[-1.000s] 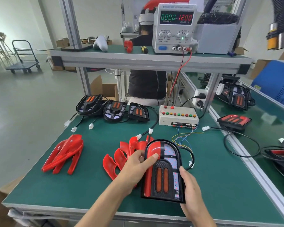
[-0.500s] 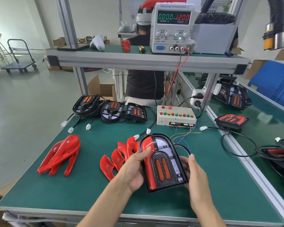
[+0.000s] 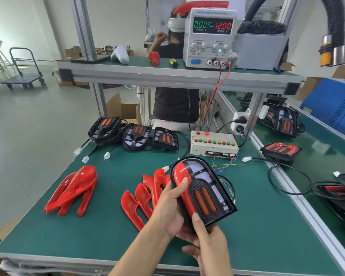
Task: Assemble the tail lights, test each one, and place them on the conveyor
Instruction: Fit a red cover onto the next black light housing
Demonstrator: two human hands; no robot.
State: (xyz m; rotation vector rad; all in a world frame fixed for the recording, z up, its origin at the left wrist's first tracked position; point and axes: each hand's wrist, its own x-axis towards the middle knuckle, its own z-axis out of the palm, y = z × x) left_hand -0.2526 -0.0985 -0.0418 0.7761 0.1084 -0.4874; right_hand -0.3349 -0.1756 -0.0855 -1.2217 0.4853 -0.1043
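Observation:
I hold a black tail light [image 3: 204, 191] with a red lens on its left half and two orange strips, lifted above the green table [image 3: 112, 232]. My left hand [image 3: 168, 208] grips its left side, thumb on the red lens. My right hand [image 3: 207, 238] holds its bottom edge, thumb on the black rim. Its cable trails behind it towards the white test box [image 3: 213, 145]. Loose red lenses lie in one pile [image 3: 143, 194] by my left hand and another [image 3: 72, 191] further left. Three black housings [image 3: 136, 134] sit at the back.
A power supply [image 3: 210, 36] reading 12.00 V stands on the upper shelf [image 3: 167, 74]. The conveyor [image 3: 325, 156] on the right carries finished tail lights [image 3: 280, 150] and cables. A person sits behind the bench. White connectors [image 3: 86, 158] lie on the table.
The tail light has come up off the table and tilted to the right. My right hand moved from its right side to its bottom edge.

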